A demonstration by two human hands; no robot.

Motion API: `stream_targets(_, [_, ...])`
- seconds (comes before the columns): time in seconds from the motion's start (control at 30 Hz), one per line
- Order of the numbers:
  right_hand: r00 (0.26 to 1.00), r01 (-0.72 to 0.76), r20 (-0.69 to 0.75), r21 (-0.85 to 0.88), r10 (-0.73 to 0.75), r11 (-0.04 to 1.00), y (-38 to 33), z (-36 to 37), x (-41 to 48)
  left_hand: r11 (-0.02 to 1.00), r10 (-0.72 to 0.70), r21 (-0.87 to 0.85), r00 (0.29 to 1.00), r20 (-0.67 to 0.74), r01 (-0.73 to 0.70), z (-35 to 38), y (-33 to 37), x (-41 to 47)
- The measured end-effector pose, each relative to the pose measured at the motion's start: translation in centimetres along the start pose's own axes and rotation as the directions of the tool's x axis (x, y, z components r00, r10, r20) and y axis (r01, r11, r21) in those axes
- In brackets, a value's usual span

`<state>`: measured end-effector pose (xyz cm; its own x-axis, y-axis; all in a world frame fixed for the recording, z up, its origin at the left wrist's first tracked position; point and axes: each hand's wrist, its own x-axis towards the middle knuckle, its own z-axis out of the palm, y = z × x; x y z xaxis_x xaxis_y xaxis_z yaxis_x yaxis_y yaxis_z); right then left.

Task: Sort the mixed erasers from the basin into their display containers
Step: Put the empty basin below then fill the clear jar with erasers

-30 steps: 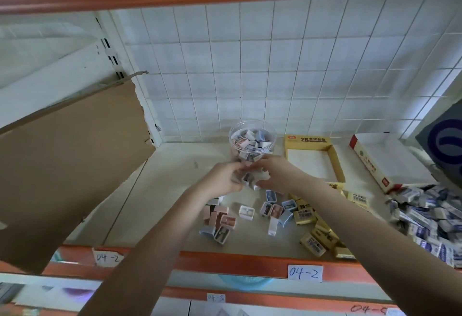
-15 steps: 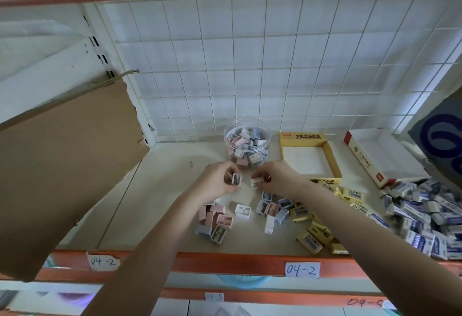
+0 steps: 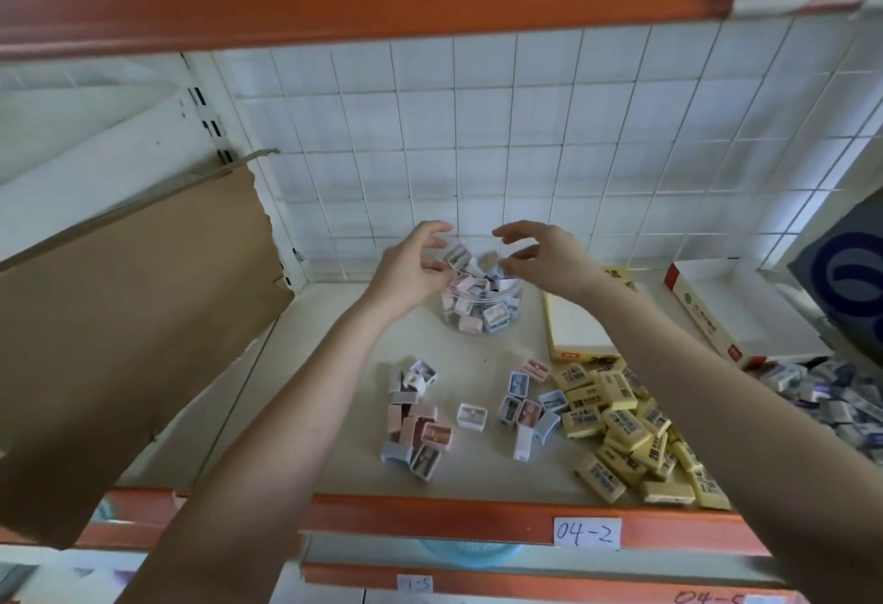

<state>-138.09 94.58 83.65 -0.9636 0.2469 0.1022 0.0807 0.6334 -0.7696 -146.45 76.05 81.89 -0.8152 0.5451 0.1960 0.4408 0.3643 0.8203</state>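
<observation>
A clear round jar stands at the back of the shelf, filled with small pastel erasers. My left hand and my right hand hover over its mouth with fingers spread and loosely curled. A small grey piece lies at the top of the jar beside my left thumb; neither hand visibly grips anything. More pastel pieces lie on the shelf in a left pile and a middle pile, with a single white one between them.
Yellow erasers are heaped in front of an open yellow display box. A white box with a red edge and blue-white erasers sit at the right. Cardboard leans at the left. A blue basin shows below the shelf edge.
Both hands rose from the shelf, each pinching one small piece, to the jar's mouth. Their fingers have now spread apart.
</observation>
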Motion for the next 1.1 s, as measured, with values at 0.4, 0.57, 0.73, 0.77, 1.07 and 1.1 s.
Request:
stream_targets(0.4, [0.989, 0.033, 0.147, -0.054, -0.025, 0.998, 0.1, -0.1, -2.3, 0.997, -0.071, 0.046, 0.993, 0.098, 0.066, -1.3, -2.3, -2.6])
stream_targets(0.57, [0.845, 0.104, 0.524, -0.351, 0.103, 0.93, 0.8, 0.9, -6.6, 0.922, -0.284, 0.368, 0.854, 0.436, 0.118, -2.9, -2.6, -5.1])
stream_targets(0.73, [0.802, 0.127, 0.568, -0.465, 0.185, 0.876, 2.4, 0.9, -8.7, 0.889, -0.381, 0.439, 0.74, 0.554, 0.129, -2.9, -4.2, -9.6])
stream_targets(0.77, [0.796, 0.129, 0.575, -0.468, 0.19, 0.874, 2.4, 1.0, -9.0, 0.903, -0.356, 0.411, 0.747, 0.562, 0.12, -2.3, -4.7, -10.5])
stream_targets(1.07, [0.886, 0.115, 0.434, -0.543, 0.161, 0.832, 1.6, 5.5, -12.5, 0.953, -0.06, 0.304, 0.972, 0.227, -0.012, 4.7, -6.7, -12.7])
stream_targets(1.1, [0.905, 0.098, 0.397, -0.544, 0.153, 0.833, 1.8, 6.0, -12.6, 0.959, -0.042, 0.281, 0.976, 0.212, -0.02, 5.0, -6.7, -12.6])
